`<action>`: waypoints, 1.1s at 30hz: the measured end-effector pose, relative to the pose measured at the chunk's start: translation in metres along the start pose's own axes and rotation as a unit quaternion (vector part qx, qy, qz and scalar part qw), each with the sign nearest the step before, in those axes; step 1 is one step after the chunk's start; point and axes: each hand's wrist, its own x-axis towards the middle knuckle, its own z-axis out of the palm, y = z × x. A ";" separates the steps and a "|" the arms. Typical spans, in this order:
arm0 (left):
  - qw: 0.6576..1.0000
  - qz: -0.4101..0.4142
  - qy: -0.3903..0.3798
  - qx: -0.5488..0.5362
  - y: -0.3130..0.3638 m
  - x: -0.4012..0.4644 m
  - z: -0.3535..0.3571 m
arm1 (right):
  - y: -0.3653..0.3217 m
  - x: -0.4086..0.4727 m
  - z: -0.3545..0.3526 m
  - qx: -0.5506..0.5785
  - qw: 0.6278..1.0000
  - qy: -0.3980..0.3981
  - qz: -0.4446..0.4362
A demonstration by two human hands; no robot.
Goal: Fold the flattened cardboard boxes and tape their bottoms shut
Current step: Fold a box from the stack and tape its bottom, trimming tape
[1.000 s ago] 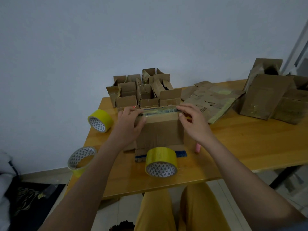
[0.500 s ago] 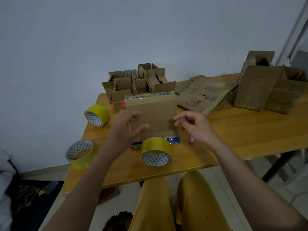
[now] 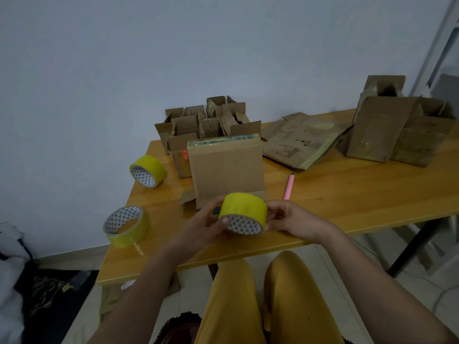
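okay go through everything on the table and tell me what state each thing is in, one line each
Left hand: gripping the held tape roll.
Right hand: gripping the same roll.
Held tape roll: lifted, between both hands.
Front box: folded, standing, tape on top.
Far-left roll: on edge.
Near-left roll: lying flat.
Pink pen: lying flat.
Flattened boxes: unfolded.

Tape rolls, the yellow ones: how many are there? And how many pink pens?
Yellow tape rolls: 3: one held in both hands, one at the table's left edge, one farther back.
Pink pens: 1.
Total: 4.
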 end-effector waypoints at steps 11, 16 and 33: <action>0.945 0.041 0.056 -0.319 0.055 0.023 0.008 | -0.056 0.001 -0.003 0.093 0.994 0.058 -0.008; 0.936 0.028 0.077 -0.341 0.086 0.033 -0.003 | -0.071 0.011 0.002 0.138 0.989 0.046 0.015; 0.957 0.016 0.014 -0.289 0.147 0.076 -0.040 | -0.130 0.075 -0.034 0.183 0.961 0.205 -0.007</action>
